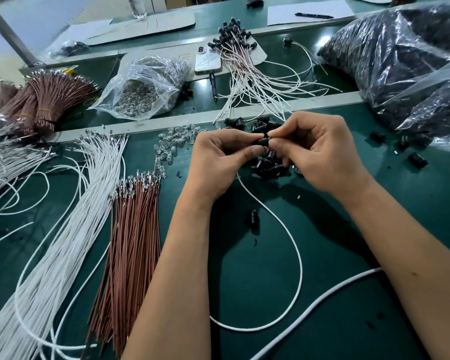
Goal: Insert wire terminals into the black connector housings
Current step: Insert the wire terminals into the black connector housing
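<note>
Together, both hands pinched one black housing (262,141) above the green bench (322,255).
The left hand (218,157) and right hand (315,152) gripped it over a pile of housings (269,165); a white wire (294,242) looped toward the person, brown wires (130,242) lay left.

Wire terminal (266,137) hidden between fingertips (255,151)

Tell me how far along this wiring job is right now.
Done: a heap of finished housings with white wires lies at the back of the bench. In hand: the left hand and right hand pinch one black housing, with a white wire looping down from it. Left: loose housings under the hands, a long row of white wires, brown wires and a big bag of black parts. Most remains.
</note>
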